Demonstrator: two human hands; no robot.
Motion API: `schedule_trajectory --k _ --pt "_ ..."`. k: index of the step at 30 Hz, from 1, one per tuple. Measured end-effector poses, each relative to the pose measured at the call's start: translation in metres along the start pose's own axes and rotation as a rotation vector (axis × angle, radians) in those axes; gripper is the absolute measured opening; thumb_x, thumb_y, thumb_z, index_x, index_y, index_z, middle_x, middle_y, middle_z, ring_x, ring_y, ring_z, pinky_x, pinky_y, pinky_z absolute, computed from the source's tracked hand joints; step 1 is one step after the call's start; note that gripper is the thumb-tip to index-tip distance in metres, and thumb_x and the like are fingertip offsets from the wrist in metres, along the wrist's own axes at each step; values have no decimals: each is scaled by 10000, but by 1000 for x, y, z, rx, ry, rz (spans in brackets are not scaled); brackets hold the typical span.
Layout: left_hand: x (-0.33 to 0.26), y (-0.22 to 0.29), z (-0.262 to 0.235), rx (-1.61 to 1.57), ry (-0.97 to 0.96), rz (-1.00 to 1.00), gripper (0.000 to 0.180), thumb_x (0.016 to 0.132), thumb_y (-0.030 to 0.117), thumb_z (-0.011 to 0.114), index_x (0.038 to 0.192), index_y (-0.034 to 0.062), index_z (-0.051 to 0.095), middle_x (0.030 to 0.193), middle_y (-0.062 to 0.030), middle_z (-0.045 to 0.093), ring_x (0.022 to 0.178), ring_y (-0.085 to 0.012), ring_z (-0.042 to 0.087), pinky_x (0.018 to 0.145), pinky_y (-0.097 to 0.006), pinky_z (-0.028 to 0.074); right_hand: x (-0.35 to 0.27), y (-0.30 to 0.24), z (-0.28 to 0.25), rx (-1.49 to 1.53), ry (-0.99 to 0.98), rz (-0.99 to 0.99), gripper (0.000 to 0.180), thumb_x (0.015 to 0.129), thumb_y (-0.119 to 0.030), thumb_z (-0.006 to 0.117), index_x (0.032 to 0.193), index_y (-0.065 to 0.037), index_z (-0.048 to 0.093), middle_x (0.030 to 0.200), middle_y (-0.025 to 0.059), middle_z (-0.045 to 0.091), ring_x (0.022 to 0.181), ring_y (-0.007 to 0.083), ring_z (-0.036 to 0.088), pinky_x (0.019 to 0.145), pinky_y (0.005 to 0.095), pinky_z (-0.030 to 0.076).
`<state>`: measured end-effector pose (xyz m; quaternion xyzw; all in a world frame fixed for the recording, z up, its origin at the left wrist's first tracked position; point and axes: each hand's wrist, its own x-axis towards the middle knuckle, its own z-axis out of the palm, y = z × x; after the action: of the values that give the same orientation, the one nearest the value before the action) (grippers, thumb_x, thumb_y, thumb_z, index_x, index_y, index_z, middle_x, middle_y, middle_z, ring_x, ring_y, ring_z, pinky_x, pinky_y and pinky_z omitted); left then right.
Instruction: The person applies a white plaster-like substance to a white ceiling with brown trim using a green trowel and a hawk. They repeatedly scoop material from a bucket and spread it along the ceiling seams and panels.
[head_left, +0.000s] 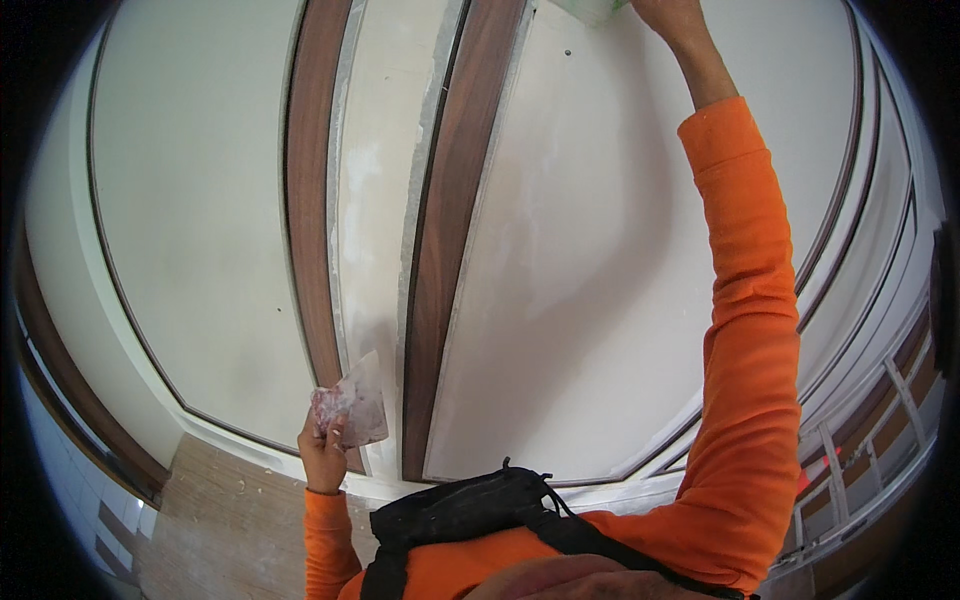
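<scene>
My left hand (322,458) is closed round a putty-smeared scraper (366,402), low in front of the narrow pale strip between two brown wood trims. The scraper's flat blade is whitish and wedge-shaped, with reddish patches near the fingers. High up, my right hand (668,14) reaches to the top edge of the view, its arm stretched along the right side. A pale green flat piece (592,8) shows beside its fingers, cut off by the frame. It lies against or close to the large white panel (580,270), which carries faint whitish smears and my arm's shadow.
Brown wood trims (318,180) run up between the white panels. A black pouch (460,505) hangs at my chest. At the lower right stands a metal ladder (836,480). A wood-look floor (215,510) with pale specks lies at lower left.
</scene>
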<state>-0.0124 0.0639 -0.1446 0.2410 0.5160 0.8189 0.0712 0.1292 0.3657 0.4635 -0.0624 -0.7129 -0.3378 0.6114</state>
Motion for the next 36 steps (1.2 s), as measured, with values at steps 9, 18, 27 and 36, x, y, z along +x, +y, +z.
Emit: schedule_trajectory --k 9,18,27,36 --pt "-2 -7 -15 148 73 139 370 943 36 590 1294 -61 527 1048 -130 683 959 -142 610 833 -286 495 5 16 30 245 23 -30 632 883 -299 610 1375 56 431 1405 266 465 1347 363 412 1132 402 318" --pt "2 -23 0 68 26 115 335 952 34 577 1272 -59 538 1034 -118 680 945 -132 603 820 -273 489 77 35 16 -56 48 -133 357 824 -216 604 1097 10 561 1128 243 612 1120 417 538 931 483 449" --pt "5 -19 9 -2 19 152 329 947 30 588 1261 -57 545 1036 -101 679 956 -114 604 818 -251 482 96 87 19 196 9 -140 425 813 -295 621 1161 -51 613 1162 200 612 1117 363 556 985 434 443" --pt "6 -27 6 5 56 159 341 940 24 594 1267 -58 541 1019 -101 684 944 -113 606 828 -261 492 149 127 49 -178 4 -103 381 848 -279 631 1152 -51 608 1110 172 622 1057 314 576 904 417 478"
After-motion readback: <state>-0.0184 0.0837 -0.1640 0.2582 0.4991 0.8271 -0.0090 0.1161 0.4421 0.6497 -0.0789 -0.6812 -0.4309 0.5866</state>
